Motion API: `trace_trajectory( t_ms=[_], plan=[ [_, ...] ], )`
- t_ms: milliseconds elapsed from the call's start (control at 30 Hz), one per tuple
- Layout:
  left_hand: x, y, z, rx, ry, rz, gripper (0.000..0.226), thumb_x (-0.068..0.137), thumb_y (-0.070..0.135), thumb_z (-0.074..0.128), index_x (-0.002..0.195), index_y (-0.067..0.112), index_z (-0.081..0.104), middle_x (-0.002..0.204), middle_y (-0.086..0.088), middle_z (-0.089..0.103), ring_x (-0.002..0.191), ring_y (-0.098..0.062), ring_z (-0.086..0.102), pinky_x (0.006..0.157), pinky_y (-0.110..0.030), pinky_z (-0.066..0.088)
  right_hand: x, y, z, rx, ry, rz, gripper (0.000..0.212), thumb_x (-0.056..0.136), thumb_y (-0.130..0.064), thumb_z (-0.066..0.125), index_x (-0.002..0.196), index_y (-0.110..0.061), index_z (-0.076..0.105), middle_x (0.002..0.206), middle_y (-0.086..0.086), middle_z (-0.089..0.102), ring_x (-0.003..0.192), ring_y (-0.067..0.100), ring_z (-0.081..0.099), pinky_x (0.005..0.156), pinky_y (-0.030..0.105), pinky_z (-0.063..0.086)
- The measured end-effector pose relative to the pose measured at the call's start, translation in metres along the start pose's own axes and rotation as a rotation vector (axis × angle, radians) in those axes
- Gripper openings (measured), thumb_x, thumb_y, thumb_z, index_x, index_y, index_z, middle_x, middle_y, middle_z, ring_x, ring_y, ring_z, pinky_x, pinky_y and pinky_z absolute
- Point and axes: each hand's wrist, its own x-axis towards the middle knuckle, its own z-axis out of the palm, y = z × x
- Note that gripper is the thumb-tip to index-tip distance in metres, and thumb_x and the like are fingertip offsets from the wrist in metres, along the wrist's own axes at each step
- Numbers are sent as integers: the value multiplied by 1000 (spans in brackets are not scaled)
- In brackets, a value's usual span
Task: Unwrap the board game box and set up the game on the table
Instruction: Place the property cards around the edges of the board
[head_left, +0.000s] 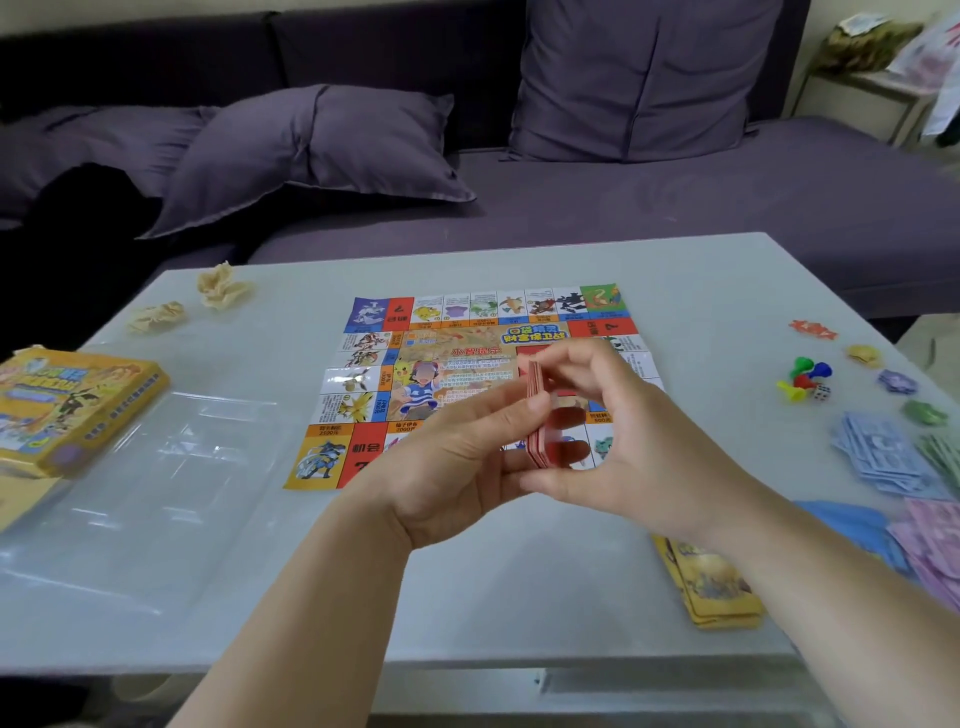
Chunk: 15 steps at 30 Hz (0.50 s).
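Observation:
A colourful paper game board (457, 332) lies flat in the middle of the grey table (519, 571). Above its near edge both hands hold a stack of red cards (537, 415) upright on its edge. My left hand (457, 467) grips the stack from the left side. My right hand (613, 426) curls over it from the right, fingers on top and thumb below. The yellow game box (67, 405) sits at the left edge of the table, with clear plastic wrap (171, 483) spread beside it.
Coloured pawns and a die (808, 379) stand at the right. Blue play money (883, 452), pink notes (930, 545), small plastic tokens (896, 382) and yellow cards (711, 587) lie along the right side. Two crumpled paper balls (221, 286) sit far left. A purple sofa is behind.

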Motion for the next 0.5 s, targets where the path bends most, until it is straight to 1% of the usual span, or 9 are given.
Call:
trace_trajectory(
  t_ms=[33,100,133,200,267,333,400,433,500],
  plan=[
    [-1,1,0,4,3,2,50,84,28,58,132,14,53,132,-14,56,109,-29,61,94,-37,49,1,0,0,-4,-3,3,68,62,-20,87,113,-33,42,124,-25,53,109,-13,52,85,0,36],
    [-4,3,-1,-9,10,1,50,81,28,61,130,18,55,126,-13,61,96,-25,66,88,-34,54,2,1,0,29,-15,8,63,62,-19,87,106,-30,43,123,-23,53,114,-9,51,91,5,37],
    [-5,3,-1,-20,13,-1,50,80,26,61,130,20,55,124,-12,62,93,-25,67,88,-35,54,2,1,-1,47,-19,1,60,63,-17,87,103,-29,43,122,-20,55,115,-6,51,93,8,38],
    [-7,3,-2,-28,16,-8,50,81,25,62,130,22,55,124,-10,62,98,-27,66,94,-40,50,3,1,-1,49,-27,-26,52,65,-12,85,98,-25,47,115,-16,59,113,0,55,92,10,40],
    [-7,2,-2,-25,18,-17,48,84,26,63,131,22,54,126,-10,61,106,-28,63,96,-42,48,3,0,-1,36,-39,-38,44,66,-10,84,94,-21,53,111,-15,61,108,-1,57,88,7,40],
    [-8,1,1,-21,33,-24,48,84,30,59,130,21,54,126,-13,61,108,-26,63,92,-38,52,3,-2,-2,28,-42,-38,40,65,-8,84,90,-22,56,113,-16,61,106,-5,57,84,3,39],
    [-9,-1,4,-34,47,-35,50,80,33,57,128,18,56,122,-15,63,108,-22,64,83,-33,56,3,-3,-5,42,-61,-27,40,66,-5,83,90,-23,56,113,-17,60,106,-8,56,80,0,38],
    [-8,-2,5,-47,53,-43,51,79,34,57,127,16,57,118,-15,64,107,-21,64,80,-31,57,3,-4,-7,53,-84,-14,40,66,-6,83,90,-23,56,110,-17,61,107,-8,56,80,1,39],
    [-7,-3,8,-75,54,-63,51,80,33,58,126,12,57,115,-15,61,107,-21,65,78,-32,57,2,-4,-9,54,-136,3,41,66,-11,84,91,-26,56,98,-12,65,109,-1,57,88,9,42]
  ],
)
